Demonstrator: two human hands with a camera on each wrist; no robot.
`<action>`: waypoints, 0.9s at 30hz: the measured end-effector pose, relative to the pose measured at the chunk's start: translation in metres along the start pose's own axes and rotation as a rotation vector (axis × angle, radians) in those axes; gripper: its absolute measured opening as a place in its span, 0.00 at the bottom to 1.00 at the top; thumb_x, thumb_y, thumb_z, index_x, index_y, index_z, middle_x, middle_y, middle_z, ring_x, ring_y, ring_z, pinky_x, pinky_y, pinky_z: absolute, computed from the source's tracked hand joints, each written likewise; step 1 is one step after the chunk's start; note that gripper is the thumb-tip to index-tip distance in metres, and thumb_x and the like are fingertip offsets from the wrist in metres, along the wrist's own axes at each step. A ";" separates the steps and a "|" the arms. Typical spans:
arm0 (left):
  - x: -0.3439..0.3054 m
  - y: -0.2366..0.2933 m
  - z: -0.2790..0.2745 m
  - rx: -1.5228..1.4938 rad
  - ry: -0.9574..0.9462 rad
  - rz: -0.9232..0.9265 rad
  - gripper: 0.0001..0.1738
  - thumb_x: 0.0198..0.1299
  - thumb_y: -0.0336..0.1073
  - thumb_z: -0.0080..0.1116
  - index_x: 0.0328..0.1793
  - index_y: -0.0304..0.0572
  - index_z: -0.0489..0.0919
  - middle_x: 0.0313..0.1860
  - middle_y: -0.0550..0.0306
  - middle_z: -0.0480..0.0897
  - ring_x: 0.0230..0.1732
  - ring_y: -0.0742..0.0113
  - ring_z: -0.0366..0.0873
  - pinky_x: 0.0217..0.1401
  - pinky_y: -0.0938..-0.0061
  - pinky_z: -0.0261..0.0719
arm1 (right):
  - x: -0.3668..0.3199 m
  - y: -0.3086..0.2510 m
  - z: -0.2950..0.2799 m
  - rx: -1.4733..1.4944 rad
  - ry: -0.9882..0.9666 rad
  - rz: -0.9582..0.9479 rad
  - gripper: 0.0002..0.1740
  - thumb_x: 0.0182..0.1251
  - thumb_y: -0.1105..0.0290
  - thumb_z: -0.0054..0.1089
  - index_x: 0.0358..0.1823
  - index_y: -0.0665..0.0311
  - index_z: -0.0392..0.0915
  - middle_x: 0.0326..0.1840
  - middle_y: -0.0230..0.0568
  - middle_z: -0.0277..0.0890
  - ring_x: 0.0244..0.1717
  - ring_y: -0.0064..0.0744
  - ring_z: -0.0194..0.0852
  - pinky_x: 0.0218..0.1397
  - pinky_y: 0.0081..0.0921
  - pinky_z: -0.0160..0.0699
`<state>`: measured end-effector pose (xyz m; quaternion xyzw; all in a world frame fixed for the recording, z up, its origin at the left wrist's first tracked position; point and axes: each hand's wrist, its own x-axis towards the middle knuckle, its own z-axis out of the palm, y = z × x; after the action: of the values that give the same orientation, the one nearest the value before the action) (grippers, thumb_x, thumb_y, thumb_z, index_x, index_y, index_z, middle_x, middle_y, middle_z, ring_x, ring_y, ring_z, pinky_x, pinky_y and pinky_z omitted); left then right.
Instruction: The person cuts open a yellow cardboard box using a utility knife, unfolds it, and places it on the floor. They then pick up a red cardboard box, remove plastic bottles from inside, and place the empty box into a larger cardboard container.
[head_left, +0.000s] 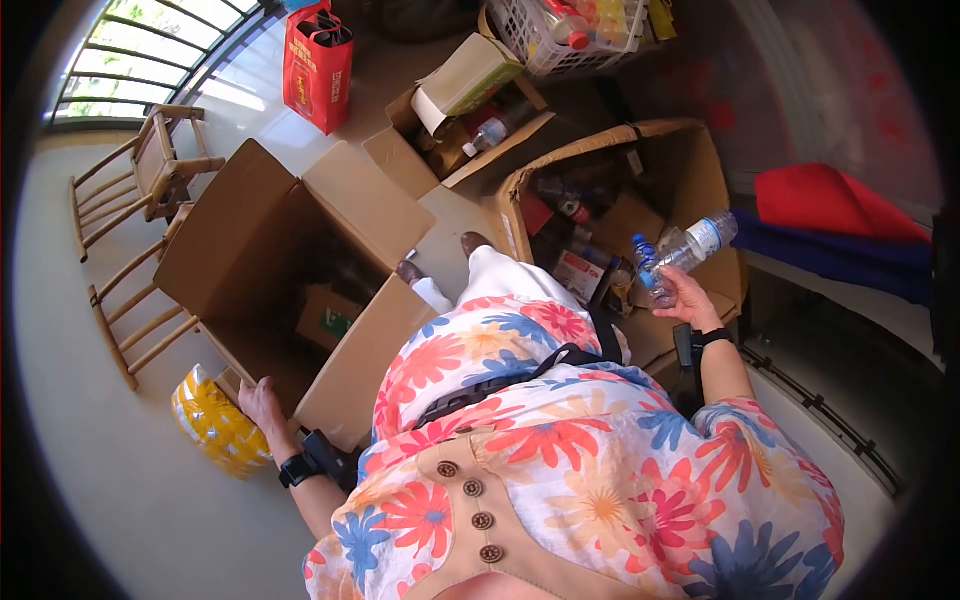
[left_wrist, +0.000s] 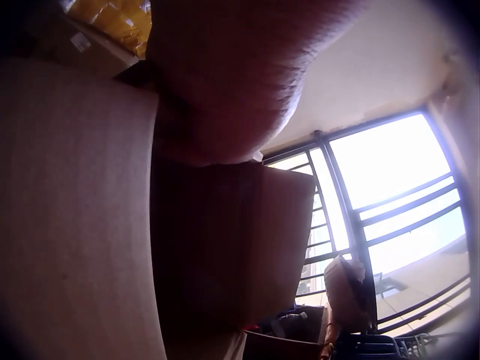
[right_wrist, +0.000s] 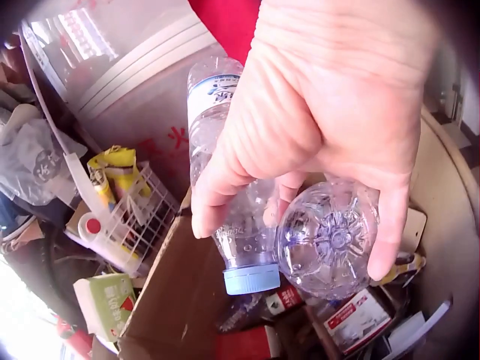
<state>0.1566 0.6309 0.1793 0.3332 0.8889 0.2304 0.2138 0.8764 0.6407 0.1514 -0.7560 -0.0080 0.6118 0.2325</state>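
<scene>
My right hand [head_left: 683, 298] grips two clear plastic bottles over the large right cardboard box [head_left: 722, 170]. One bottle [head_left: 706, 236] lies slanted, with a white-and-blue label; its light blue cap [right_wrist: 252, 279] points down in the right wrist view. The other bottle [right_wrist: 330, 240] turns its ridged base to that camera, between my thumb and fingers. At the left, my left hand [head_left: 262, 405] holds the edge of the other open cardboard box [head_left: 225, 240], beside a yellow-and-white package [head_left: 212, 425]. My left fingertips are hidden in the left wrist view.
Bottles and cartons [head_left: 580, 270] lie in the right box, a small carton [head_left: 325, 315] in the left one. Ahead stand a smaller box [head_left: 400, 150], a red bag [head_left: 318, 75] and a white basket [head_left: 545, 45]. Bamboo chairs [head_left: 160, 165] are at the left.
</scene>
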 end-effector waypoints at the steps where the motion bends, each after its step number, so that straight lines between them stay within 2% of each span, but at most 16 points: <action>1: 0.000 0.002 -0.001 0.000 0.001 0.002 0.10 0.44 0.27 0.53 0.35 0.34 0.75 0.21 0.61 0.75 0.21 0.74 0.69 0.25 0.78 0.68 | -0.001 0.000 -0.006 0.000 0.016 -0.008 0.30 0.47 0.51 0.68 0.52 0.46 0.68 0.50 0.33 0.65 0.44 0.42 0.70 0.41 0.51 0.75; 3: -0.003 0.011 -0.001 0.043 -0.007 -0.045 0.10 0.44 0.27 0.53 0.36 0.34 0.76 0.21 0.61 0.76 0.21 0.74 0.70 0.26 0.78 0.69 | -0.002 -0.003 -0.018 0.003 0.032 -0.015 0.31 0.47 0.50 0.68 0.53 0.46 0.68 0.51 0.33 0.65 0.45 0.42 0.70 0.42 0.51 0.75; 6: -0.004 0.009 0.002 -0.073 0.018 0.025 0.10 0.44 0.26 0.52 0.35 0.34 0.76 0.22 0.61 0.76 0.21 0.74 0.70 0.26 0.78 0.69 | -0.006 -0.003 -0.036 0.012 0.044 0.004 0.35 0.47 0.49 0.67 0.57 0.48 0.66 0.54 0.35 0.61 0.51 0.42 0.66 0.42 0.49 0.76; 8: -0.005 0.013 0.004 -0.082 0.018 0.033 0.10 0.44 0.26 0.52 0.35 0.34 0.76 0.22 0.61 0.77 0.21 0.74 0.70 0.26 0.78 0.69 | -0.001 0.005 -0.041 -0.082 0.104 0.037 0.33 0.47 0.47 0.67 0.55 0.45 0.67 0.52 0.32 0.67 0.50 0.40 0.68 0.44 0.52 0.74; 15: -0.008 0.029 -0.004 0.091 -0.003 -0.010 0.11 0.45 0.27 0.52 0.36 0.34 0.77 0.24 0.57 0.79 0.25 0.70 0.74 0.32 0.76 0.72 | -0.005 0.001 -0.008 -0.131 0.026 0.021 0.34 0.47 0.48 0.67 0.56 0.48 0.67 0.54 0.32 0.67 0.52 0.42 0.67 0.43 0.53 0.74; 17: -0.009 0.025 -0.005 0.072 0.007 -0.011 0.11 0.45 0.27 0.52 0.36 0.33 0.77 0.25 0.57 0.80 0.26 0.69 0.75 0.33 0.76 0.73 | -0.007 -0.008 0.003 -0.152 0.002 -0.006 0.38 0.47 0.48 0.67 0.60 0.51 0.64 0.59 0.37 0.63 0.54 0.43 0.67 0.40 0.46 0.78; 18: -0.009 0.022 -0.004 0.054 0.009 -0.006 0.11 0.45 0.28 0.52 0.36 0.33 0.77 0.26 0.56 0.80 0.27 0.68 0.76 0.35 0.75 0.73 | -0.005 -0.013 0.008 -0.159 -0.005 -0.009 0.38 0.47 0.48 0.67 0.60 0.51 0.64 0.59 0.37 0.63 0.54 0.43 0.67 0.40 0.46 0.78; 20: -0.007 0.010 -0.003 0.015 0.014 0.008 0.11 0.45 0.28 0.52 0.37 0.33 0.77 0.27 0.56 0.81 0.28 0.67 0.77 0.35 0.75 0.73 | 0.002 -0.030 0.020 -0.143 -0.109 -0.102 0.38 0.47 0.48 0.67 0.59 0.53 0.64 0.57 0.36 0.65 0.52 0.42 0.69 0.37 0.44 0.79; 21: -0.007 0.005 -0.003 -0.023 0.012 0.032 0.11 0.45 0.28 0.52 0.37 0.33 0.77 0.27 0.55 0.81 0.29 0.67 0.77 0.36 0.75 0.73 | -0.001 -0.041 0.032 -0.107 -0.135 -0.153 0.31 0.51 0.53 0.65 0.56 0.50 0.66 0.50 0.34 0.69 0.47 0.35 0.72 0.35 0.45 0.80; 22: -0.010 0.006 -0.005 -0.026 0.018 0.024 0.11 0.45 0.28 0.52 0.37 0.33 0.77 0.27 0.55 0.81 0.29 0.67 0.77 0.36 0.75 0.73 | -0.005 -0.053 0.043 -0.116 -0.140 -0.156 0.31 0.51 0.53 0.65 0.56 0.50 0.66 0.50 0.34 0.69 0.47 0.35 0.72 0.35 0.45 0.80; 24: -0.015 0.009 -0.007 -0.034 0.025 -0.004 0.12 0.45 0.28 0.52 0.37 0.33 0.77 0.28 0.55 0.81 0.29 0.67 0.77 0.37 0.75 0.73 | -0.012 -0.077 0.068 -0.115 -0.330 -0.250 0.31 0.51 0.53 0.65 0.56 0.52 0.66 0.50 0.34 0.69 0.48 0.33 0.73 0.36 0.41 0.81; 25: -0.016 0.006 -0.009 -0.036 0.032 -0.012 0.12 0.45 0.28 0.52 0.37 0.33 0.77 0.28 0.55 0.81 0.29 0.67 0.77 0.37 0.75 0.73 | -0.019 -0.088 0.083 -0.124 -0.336 -0.250 0.31 0.51 0.53 0.65 0.56 0.52 0.66 0.50 0.34 0.69 0.48 0.33 0.73 0.36 0.41 0.81; 27: -0.019 0.000 -0.012 -0.024 0.034 -0.028 0.12 0.45 0.28 0.51 0.38 0.33 0.77 0.28 0.55 0.81 0.29 0.67 0.76 0.36 0.75 0.73 | -0.030 -0.108 0.113 -0.141 -0.434 -0.353 0.31 0.52 0.54 0.64 0.56 0.55 0.64 0.46 0.37 0.73 0.43 0.32 0.76 0.34 0.32 0.82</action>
<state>0.1633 0.6151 0.1929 0.3142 0.8942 0.2435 0.2059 0.7930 0.7669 0.2018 -0.6087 -0.2315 0.7073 0.2749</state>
